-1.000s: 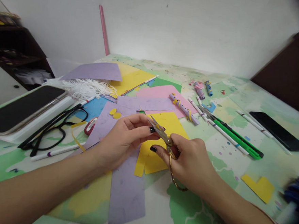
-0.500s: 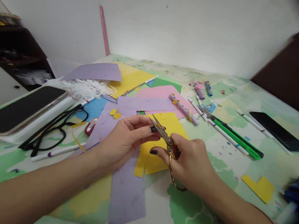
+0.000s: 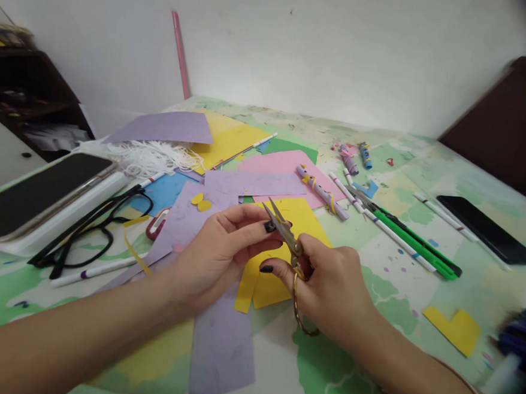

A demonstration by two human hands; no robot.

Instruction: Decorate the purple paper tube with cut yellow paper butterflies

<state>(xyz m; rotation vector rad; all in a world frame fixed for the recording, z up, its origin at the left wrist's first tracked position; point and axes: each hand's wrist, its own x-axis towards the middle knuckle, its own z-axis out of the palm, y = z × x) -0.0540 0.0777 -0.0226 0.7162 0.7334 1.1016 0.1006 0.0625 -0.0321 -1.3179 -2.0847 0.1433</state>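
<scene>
My right hand (image 3: 329, 279) grips gold-handled scissors (image 3: 296, 247), whose slightly parted blades point up and left across my left fingertips. The fingers of my left hand (image 3: 227, 248) are pinched together beside the blades; what they hold is too small and hidden to name. Under both hands lies yellow paper (image 3: 274, 288), with a narrow strip at its left. Purple paper (image 3: 222, 356) extends toward me below my left hand. Two small joined yellow rounds (image 3: 201, 202) rest on purple paper behind my left wrist.
Black glasses (image 3: 93, 239), a phone (image 3: 42, 190) and white string (image 3: 151, 156) are at the left. A decorated purple roll (image 3: 321, 192), white markers, a green cutter (image 3: 415, 243), another phone (image 3: 486, 227) and a yellow scrap (image 3: 456, 330) lie to the right.
The scissor handle loop has swung slightly left with my right thumb, and the blades look slightly more apart. My left hand stays nearly still; the whole view has shifted a little.
</scene>
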